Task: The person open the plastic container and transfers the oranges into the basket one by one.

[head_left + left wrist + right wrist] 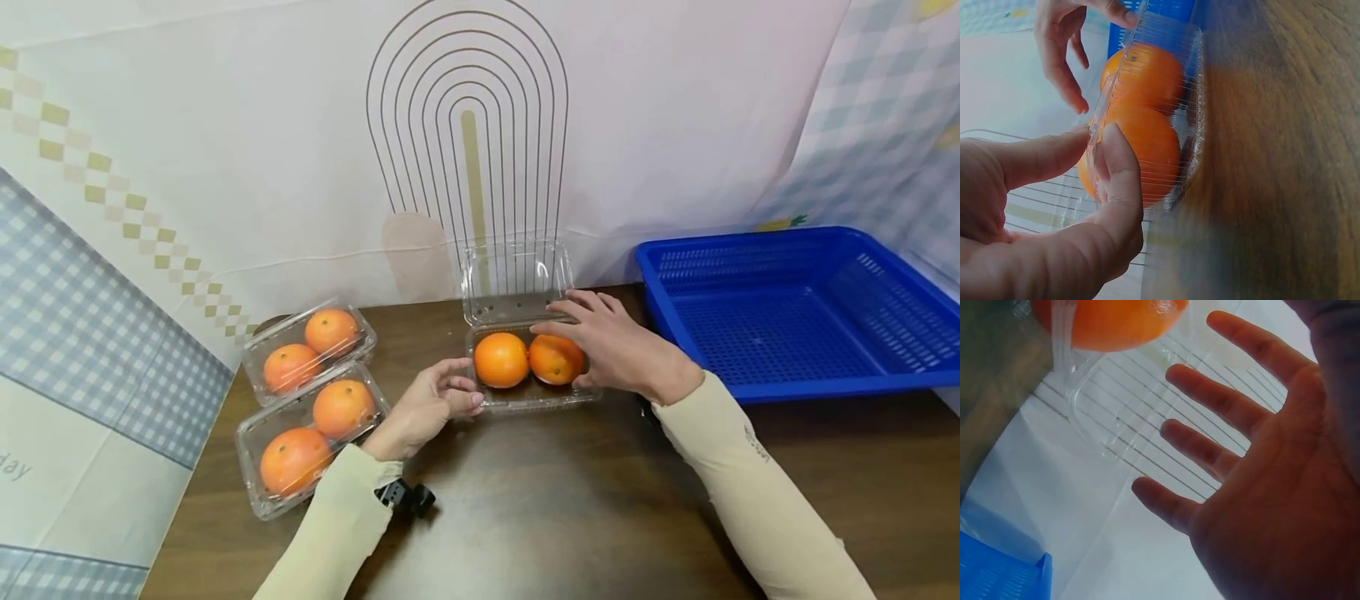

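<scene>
A clear plastic clamshell box (540,403) stands with its lid (517,279) raised against the back wall. Two oranges lie side by side inside, a left orange (501,360) and a right orange (556,358). My left hand (429,404) pinches the box's left rim between thumb and fingers, as the left wrist view shows from close by. Over the box's right end hovers my right hand (618,346), fingers spread and fairly straight, overlapping the right orange in the head view. In the right wrist view its fingers (1210,397) are apart, with nothing between them.
Left of my left hand, two closed clamshell boxes sit on the wooden table (525,517), a rear box (258,354) and a front box (251,467), each with two oranges. A blue plastic basket (795,387) stands at the right, near the wall.
</scene>
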